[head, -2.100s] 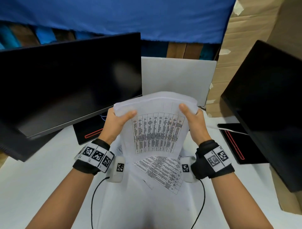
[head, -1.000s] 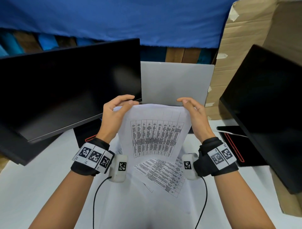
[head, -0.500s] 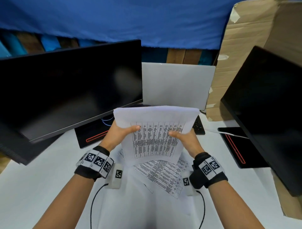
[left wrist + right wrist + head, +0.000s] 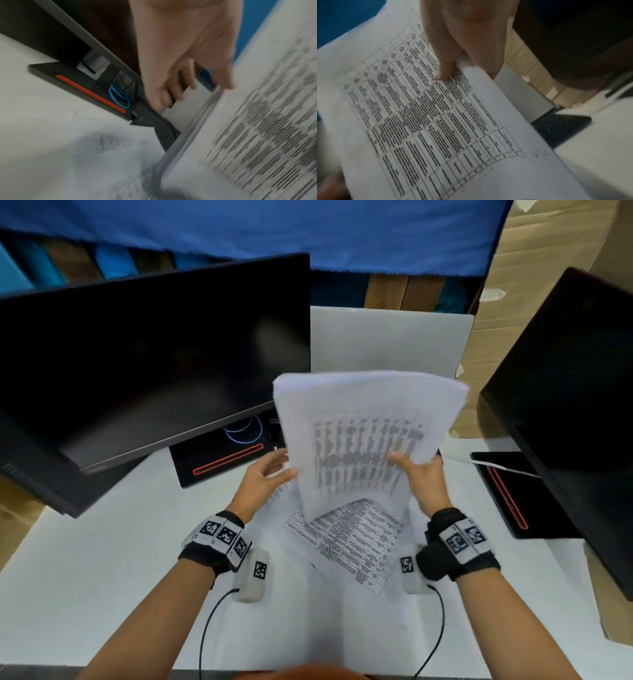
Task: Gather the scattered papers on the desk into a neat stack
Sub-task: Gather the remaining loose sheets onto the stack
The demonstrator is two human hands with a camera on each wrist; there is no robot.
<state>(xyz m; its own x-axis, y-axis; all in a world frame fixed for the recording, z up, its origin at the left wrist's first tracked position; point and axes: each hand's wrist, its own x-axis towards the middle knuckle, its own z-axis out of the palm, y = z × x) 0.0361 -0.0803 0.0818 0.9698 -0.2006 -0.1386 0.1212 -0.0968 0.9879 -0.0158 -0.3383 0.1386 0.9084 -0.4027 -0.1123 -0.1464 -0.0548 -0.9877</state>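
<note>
Clearly light and floppy, the thin sheaf of white printed-table papers (image 4: 368, 440), raised over a loose printed sheet (image 4: 346, 546) on the white desk (image 4: 102, 559), bows from the right hand (image 4: 423, 484) pinching its right edge, so the left hand (image 4: 262, 484), fingers spread and empty beside it, should support the opposite edge.

Head overhead — wrists close, sharing papers (image 4: 370, 440)
</note>
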